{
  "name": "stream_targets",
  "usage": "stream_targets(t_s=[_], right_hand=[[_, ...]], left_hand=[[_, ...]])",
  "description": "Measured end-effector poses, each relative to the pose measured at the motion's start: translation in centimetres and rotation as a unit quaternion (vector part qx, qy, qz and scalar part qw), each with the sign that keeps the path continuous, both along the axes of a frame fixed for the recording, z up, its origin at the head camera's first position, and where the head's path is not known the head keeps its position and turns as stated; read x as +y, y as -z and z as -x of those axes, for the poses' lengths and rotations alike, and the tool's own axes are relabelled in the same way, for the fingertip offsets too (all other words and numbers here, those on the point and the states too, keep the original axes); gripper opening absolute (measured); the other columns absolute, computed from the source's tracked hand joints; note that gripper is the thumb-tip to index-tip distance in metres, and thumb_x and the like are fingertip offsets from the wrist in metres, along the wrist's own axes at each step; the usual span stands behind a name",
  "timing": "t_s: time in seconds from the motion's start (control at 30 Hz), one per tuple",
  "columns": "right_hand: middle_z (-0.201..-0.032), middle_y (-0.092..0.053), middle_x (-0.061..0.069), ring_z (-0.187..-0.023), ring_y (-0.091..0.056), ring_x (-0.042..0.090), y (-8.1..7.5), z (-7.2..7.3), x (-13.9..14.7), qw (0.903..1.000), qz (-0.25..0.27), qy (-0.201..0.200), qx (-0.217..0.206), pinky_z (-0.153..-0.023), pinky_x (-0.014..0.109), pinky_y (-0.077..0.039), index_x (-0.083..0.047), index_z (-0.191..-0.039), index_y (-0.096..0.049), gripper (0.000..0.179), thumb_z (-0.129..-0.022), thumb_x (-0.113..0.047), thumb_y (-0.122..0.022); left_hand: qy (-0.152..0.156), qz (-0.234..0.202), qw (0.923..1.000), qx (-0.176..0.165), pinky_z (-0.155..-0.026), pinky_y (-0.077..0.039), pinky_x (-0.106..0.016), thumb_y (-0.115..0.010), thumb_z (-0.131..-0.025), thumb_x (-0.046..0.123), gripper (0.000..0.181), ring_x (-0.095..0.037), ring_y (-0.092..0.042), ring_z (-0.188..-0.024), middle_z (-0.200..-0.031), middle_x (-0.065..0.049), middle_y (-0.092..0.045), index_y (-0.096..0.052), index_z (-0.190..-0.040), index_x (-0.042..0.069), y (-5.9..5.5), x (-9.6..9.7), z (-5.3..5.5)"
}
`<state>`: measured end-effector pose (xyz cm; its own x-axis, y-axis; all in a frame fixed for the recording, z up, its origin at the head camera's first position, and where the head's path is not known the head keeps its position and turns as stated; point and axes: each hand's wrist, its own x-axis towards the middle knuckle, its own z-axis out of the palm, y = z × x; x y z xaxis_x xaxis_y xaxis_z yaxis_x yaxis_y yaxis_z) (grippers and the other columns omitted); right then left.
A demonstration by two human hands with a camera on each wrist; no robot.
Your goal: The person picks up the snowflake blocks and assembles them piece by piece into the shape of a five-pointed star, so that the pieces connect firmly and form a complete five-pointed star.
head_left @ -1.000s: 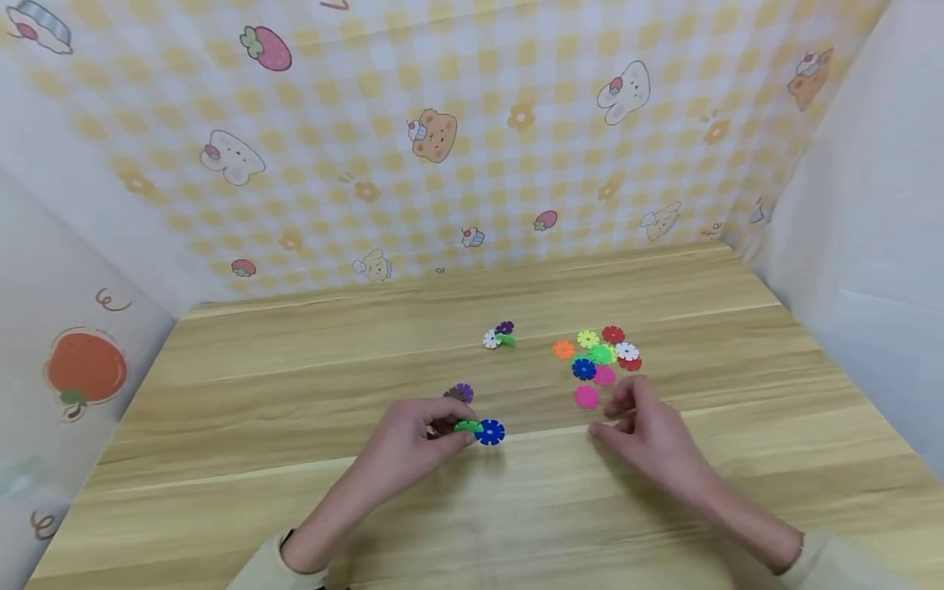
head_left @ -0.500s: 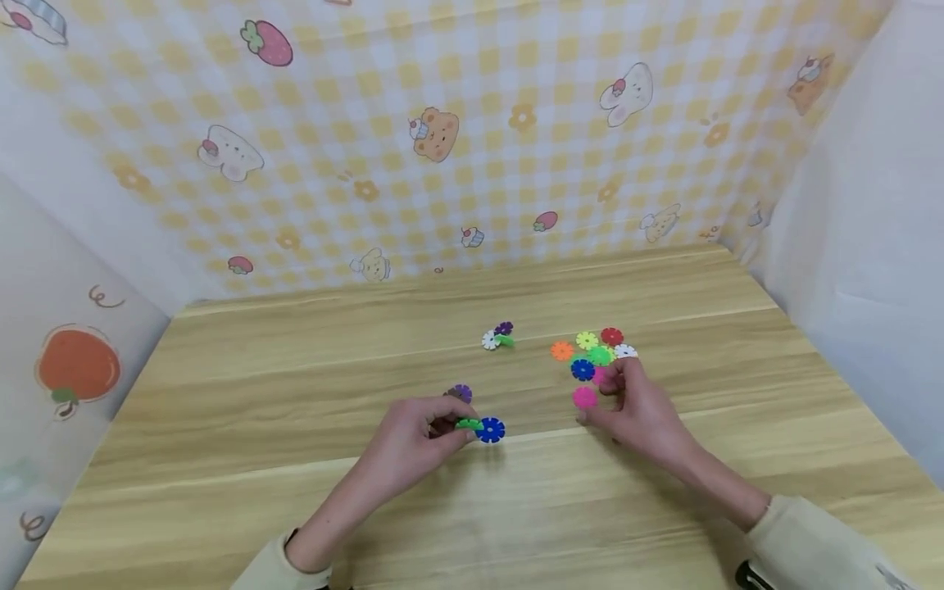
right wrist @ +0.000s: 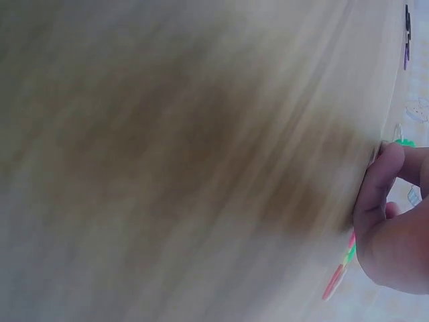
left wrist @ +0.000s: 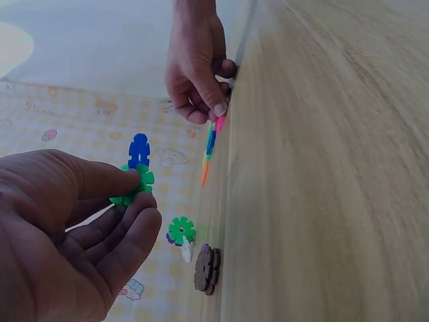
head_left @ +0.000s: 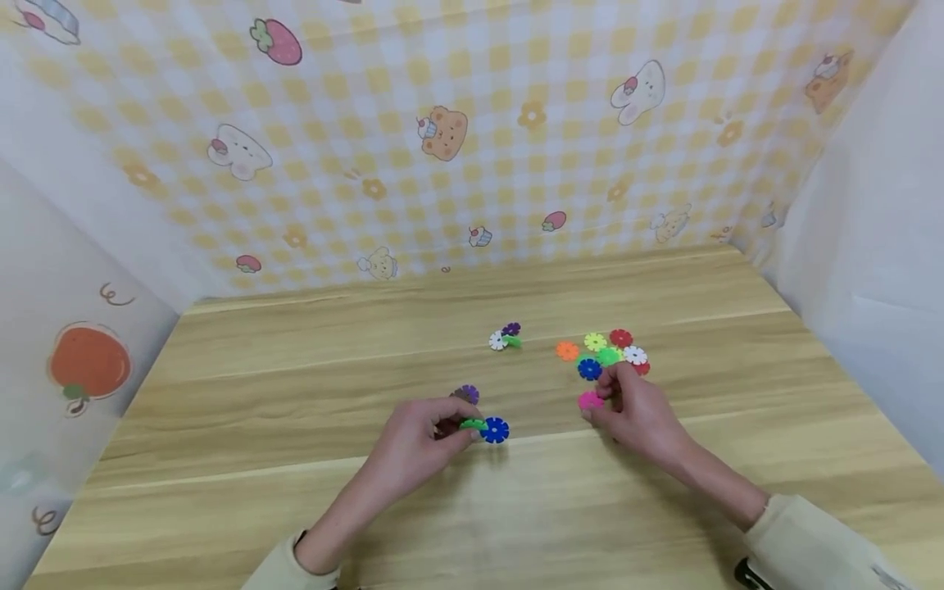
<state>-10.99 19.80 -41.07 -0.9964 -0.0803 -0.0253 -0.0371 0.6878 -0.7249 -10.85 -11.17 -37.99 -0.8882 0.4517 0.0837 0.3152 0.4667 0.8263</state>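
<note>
In the head view, my left hand (head_left: pixel 428 438) pinches a green slotted flower disc (head_left: pixel 473 424) between thumb and fingers. A blue slotted disc (head_left: pixel 496 430) is joined to it at an angle, held just above the table. My right hand (head_left: pixel 645 414) is down at the table with bent fingers. Its thumb and index finger lie at the edges of a pink slotted disc (head_left: pixel 590 400); whether they grip it cannot be told. The left wrist view shows the thumb against the pink disc (left wrist: pixel 220 123). The right wrist view hides the fingertips' contact.
Behind the right hand lie loose discs: orange (head_left: pixel 567 351), yellow (head_left: pixel 595 342), red (head_left: pixel 621 337), white (head_left: pixel 635 355), green (head_left: pixel 609 356) and blue (head_left: pixel 589 369). A joined white, green and purple piece (head_left: pixel 498 340) stands farther back. Brown and purple discs (head_left: pixel 469 394) sit behind my left hand.
My right hand has moved left onto the pink disc, its fingers drawing closer around it and covering the second pink disc behind. My left hand keeps holding the joined green and blue discs in place.
</note>
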Motion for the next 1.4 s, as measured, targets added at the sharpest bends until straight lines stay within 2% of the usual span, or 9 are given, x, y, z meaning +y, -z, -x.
stream_targets(t_s=[0.2,0.4,0.53,0.63,0.8,0.9,1.07,1.27,1.4], right_hand=[[-0.101,-0.062,0.012,-0.083,-0.055,0.021,0.2,-0.1,0.4,1.0,0.004,0.001,-0.002,-0.059,0.023,-0.048,0.001,-0.113,-0.051,0.04,-0.088,-0.01,-0.081],[-0.094,-0.06,0.009,-0.082,-0.056,0.02,0.5,-0.2,0.6,0.9998,0.018,0.004,0.007,-0.06,0.021,-0.049,0.0,-0.111,-0.053,0.035,-0.088,-0.008,-0.079],[-0.085,-0.062,0.008,-0.072,-0.062,0.019,0.6,-0.5,1.0,0.9972,0.072,-0.005,0.016,-0.059,0.024,-0.055,-0.003,-0.102,-0.058,0.021,-0.092,-0.007,-0.076],[-0.083,-0.069,0.007,-0.069,-0.069,0.017,0.4,-1.0,1.3,0.9924,0.118,-0.023,0.028,-0.062,0.029,-0.06,-0.005,-0.095,-0.064,0.014,-0.091,-0.007,-0.077],[-0.086,-0.073,0.0,-0.073,-0.07,0.014,-0.3,-1.5,0.3,0.9894,0.127,-0.049,0.051,-0.065,0.025,-0.059,-0.009,-0.094,-0.077,0.005,-0.09,-0.011,-0.079],[-0.091,-0.076,0.003,-0.077,-0.073,0.016,-0.8,-1.9,-0.8,0.9855,0.147,-0.078,0.033,-0.07,0.025,-0.06,-0.006,-0.102,-0.079,0.011,-0.093,-0.012,-0.075],[-0.094,-0.077,0.012,-0.082,-0.076,0.022,-1.6,-2.2,-2.6,0.9743,0.185,-0.127,-0.017,-0.076,0.027,-0.062,0.002,-0.114,-0.074,0.023,-0.102,-0.014,-0.064],[-0.091,-0.073,0.019,-0.073,-0.071,0.022,-2.3,-2.1,-4.1,0.9647,0.22,-0.125,-0.073,-0.07,0.034,-0.062,-0.002,-0.11,-0.073,0.026,-0.102,-0.025,-0.065],[-0.09,-0.071,0.024,-0.067,-0.07,0.022,-2.4,-2.0,-5.1,0.9536,0.258,-0.119,-0.099,-0.066,0.036,-0.062,-0.001,-0.111,-0.073,0.027,-0.101,-0.026,-0.067]], left_hand=[[-0.024,0.016,0.9996,-0.008,-0.061,-0.055,-0.025,-0.077,-0.089,0.006,0.017,-0.009,-0.064,-0.074,-0.09,0.002,-0.074,-0.079,-0.102,0.015,-0.2,0.0,-0.2],[-0.022,0.02,0.9996,-0.002,-0.058,-0.052,-0.024,-0.077,-0.089,0.006,0.016,-0.009,-0.061,-0.071,-0.088,0.005,-0.072,-0.08,-0.101,0.016,-0.4,0.1,-0.1],[-0.017,0.012,0.9998,0.002,-0.059,-0.053,-0.024,-0.077,-0.089,0.006,0.015,-0.008,-0.061,-0.072,-0.089,0.002,-0.073,-0.08,-0.101,0.014,-0.2,0.1,-0.1],[-0.016,0.009,0.9998,0.004,-0.06,-0.054,-0.023,-0.077,-0.089,0.006,0.014,-0.008,-0.063,-0.075,-0.09,0.0,-0.074,-0.08,-0.101,0.013,0.0,-0.1,-0.1],[-0.018,0.013,0.9998,0.003,-0.061,-0.054,-0.023,-0.076,-0.09,0.006,0.014,-0.009,-0.064,-0.076,-0.09,0.0,-0.074,-0.079,-0.102,0.014,-0.2,-0.2,-0.1],[-0.017,0.013,0.9998,0.004,-0.059,-0.054,-0.024,-0.076,-0.09,0.006,0.014,-0.009,-0.064,-0.075,-0.089,0.0,-0.074,-0.079,-0.102,0.013,-0.3,-0.2,-0.1],[-0.012,0.011,0.9998,0.011,-0.061,-0.054,-0.023,-0.076,-0.09,0.006,0.013,-0.007,-0.062,-0.074,-0.089,0.0,-0.074,-0.079,-0.101,0.012,-0.3,-0.1,-0.3],[-0.009,0.011,0.9997,0.019,-0.062,-0.053,-0.023,-0.077,-0.089,0.006,0.013,-0.005,-0.06,-0.072,-0.087,0.002,-0.073,-0.079,-0.1,0.014,-0.5,0.3,-0.5],[-0.004,0.008,0.9998,0.02,-0.062,-0.054,-0.023,-0.076,-0.09,0.006,0.013,-0.005,-0.06,-0.071,-0.086,0.002,-0.073,-0.079,-0.1,0.014,-0.5,0.6,-0.8]])
